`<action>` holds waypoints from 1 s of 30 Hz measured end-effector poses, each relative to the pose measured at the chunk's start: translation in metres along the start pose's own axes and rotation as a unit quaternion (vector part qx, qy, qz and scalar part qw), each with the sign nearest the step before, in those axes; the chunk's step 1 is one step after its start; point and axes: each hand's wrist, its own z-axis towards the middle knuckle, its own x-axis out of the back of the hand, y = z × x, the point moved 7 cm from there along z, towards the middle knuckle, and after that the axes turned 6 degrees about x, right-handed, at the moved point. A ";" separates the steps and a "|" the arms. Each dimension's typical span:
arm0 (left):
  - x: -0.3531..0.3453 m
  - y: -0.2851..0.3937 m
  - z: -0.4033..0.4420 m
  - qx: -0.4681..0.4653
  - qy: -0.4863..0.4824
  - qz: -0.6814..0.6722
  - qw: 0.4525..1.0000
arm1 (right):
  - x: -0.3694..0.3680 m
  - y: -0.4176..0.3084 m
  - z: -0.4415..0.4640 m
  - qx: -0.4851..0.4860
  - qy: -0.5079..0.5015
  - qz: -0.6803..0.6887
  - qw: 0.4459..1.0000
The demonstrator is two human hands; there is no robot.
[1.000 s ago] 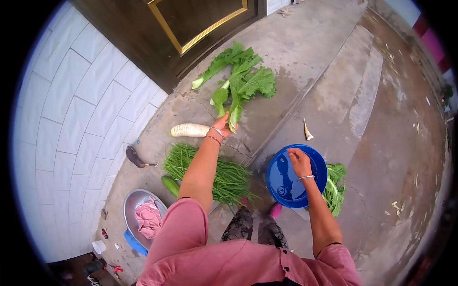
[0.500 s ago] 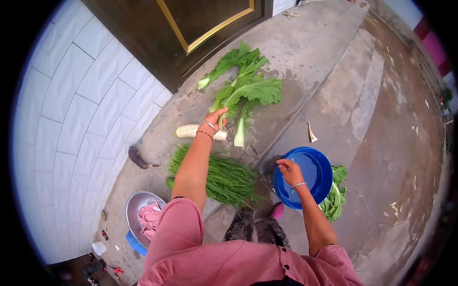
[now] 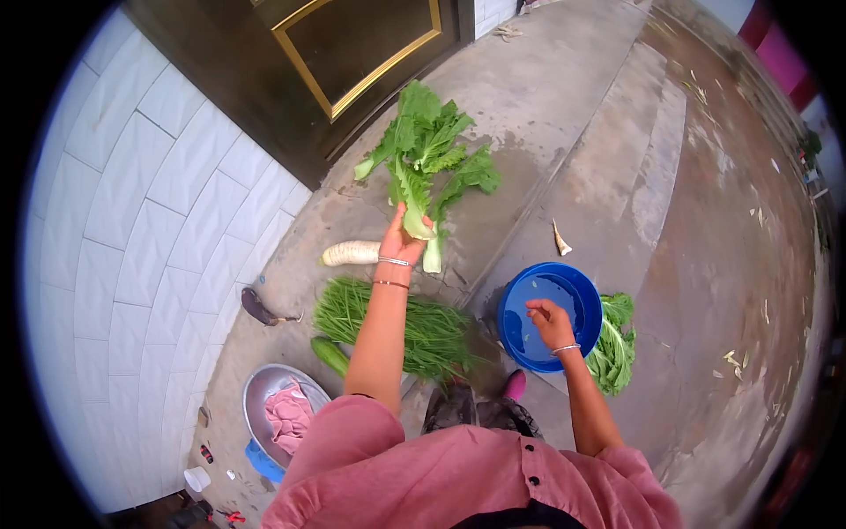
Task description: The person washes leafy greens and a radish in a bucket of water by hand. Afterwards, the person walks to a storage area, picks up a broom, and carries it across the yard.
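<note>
Running along a white tiled wall [image 3: 115,247] and a dark brown wooden door with gold trim [image 3: 211,53], a grey concrete step [image 3: 529,97] carries most of the vegetables. Loose leafy greens [image 3: 421,115] lie toward its door-side edge; a broad bunch of long, thin green stalks [image 3: 436,335] lies near its outer edge. Past that edge stands a round blue plastic bucket [image 3: 520,353] of water, with crinkled green leaves [image 3: 617,348] beside it. Nearer the wall sits a grey metal basin [image 3: 256,397] holding pink cloth [image 3: 289,414].

The hands are well apart. The left hand [image 3: 401,240] is clamped on the pale base of a frilly green leaf [image 3: 409,187], over the greens; the right hand [image 3: 551,326] hangs over the bucket, fingers curled, whether around anything I cannot tell. A long white radish [image 3: 351,254] lies near the left wrist, a smooth green cucumber [image 3: 330,355] beside the bunch, a dark purple eggplant [image 3: 256,307] near the wall.
</note>
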 end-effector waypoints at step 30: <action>0.091 -0.296 -0.091 0.152 0.128 0.579 0.790 | 0.085 0.071 -0.068 -0.186 0.123 0.281 0.933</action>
